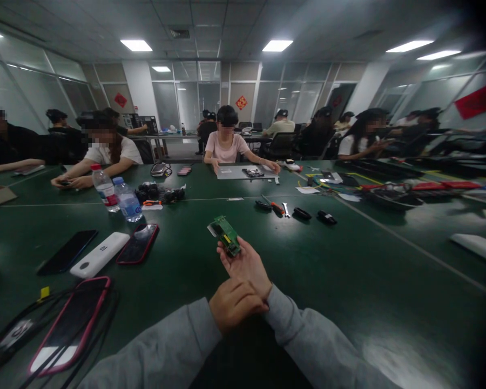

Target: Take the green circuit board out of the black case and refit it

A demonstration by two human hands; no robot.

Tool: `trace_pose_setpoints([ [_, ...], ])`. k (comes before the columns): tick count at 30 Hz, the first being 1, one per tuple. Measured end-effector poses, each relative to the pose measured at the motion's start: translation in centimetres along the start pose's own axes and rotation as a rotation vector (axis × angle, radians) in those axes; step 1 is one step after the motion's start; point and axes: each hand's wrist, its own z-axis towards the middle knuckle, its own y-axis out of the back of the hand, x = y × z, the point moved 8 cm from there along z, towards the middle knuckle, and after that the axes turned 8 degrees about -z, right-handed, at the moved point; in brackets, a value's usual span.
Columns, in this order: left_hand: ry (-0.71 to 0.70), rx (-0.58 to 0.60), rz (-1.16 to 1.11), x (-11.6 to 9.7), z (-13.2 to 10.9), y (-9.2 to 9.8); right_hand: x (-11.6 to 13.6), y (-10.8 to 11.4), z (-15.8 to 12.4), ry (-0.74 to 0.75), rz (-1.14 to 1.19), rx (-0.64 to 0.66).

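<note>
A green circuit board (228,237) with a yellow part and a metal bracket at its far end is held up over the table. My right hand (249,265) grips its near end between thumb and fingers. My left hand (235,305) lies across my right wrist with its fingers curled over the wrist; its fingertips are partly hidden. Beyond the board, on the green table (194,259), are an orange-handled screwdriver (276,207), a wrench (285,210) and several small black objects (302,214).
At the left lie a white power bank (100,254), a red-edged phone (138,244), a dark phone (67,252), and a pink-cased phone (75,324) with cables. Two bottles (128,200) stand behind them. A person (228,146) sits opposite with a grey panel. Cables and red parts (425,186) fill the far right.
</note>
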Motion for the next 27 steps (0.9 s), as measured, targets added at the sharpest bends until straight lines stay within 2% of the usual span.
trace_pose_setpoints([
  [1,0.013,-0.03,-0.007,0.2,0.0,0.3,-0.1,-0.2,-0.1,0.0,-0.02,0.016],
  [4,0.051,-0.244,0.005,0.5,0.2,2.2,-0.1,-0.6,-0.4,0.014,-0.092,0.065],
  [5,0.049,-0.282,0.017,0.4,0.2,2.5,0.0,-0.6,-0.5,0.023,-0.1,0.075],
  [7,0.021,-0.248,0.044,0.0,0.5,2.3,0.1,-0.5,-0.4,0.034,-0.083,0.079],
  [10,-0.055,-0.048,0.073,-0.6,0.5,0.7,-0.3,-0.2,-0.1,-0.007,-0.026,0.074],
  [12,-0.109,0.034,0.103,-0.7,0.3,0.1,-0.8,-0.2,0.0,-0.037,-0.008,0.086],
  [13,-0.14,-0.006,0.124,-0.8,0.2,0.3,-1.0,-0.2,0.0,-0.047,-0.011,0.098],
  [15,-0.176,-0.236,0.199,-1.0,0.1,2.0,-1.2,-0.1,0.0,-0.037,-0.032,0.111],
  [16,-0.229,-0.283,0.25,-1.4,0.1,2.2,-1.2,0.0,0.0,-0.024,-0.044,0.11],
  [19,-0.302,-0.259,0.336,-2.3,0.6,1.8,-1.0,0.4,0.0,-0.013,-0.035,0.099],
  [24,-0.549,-0.072,0.415,-4.1,-0.2,0.0,-0.4,-0.5,0.0,-0.043,0.015,0.124],
  [27,-0.542,-0.106,0.34,-3.5,-0.6,0.6,1.2,-1.2,-0.2,0.027,0.028,0.158],
])
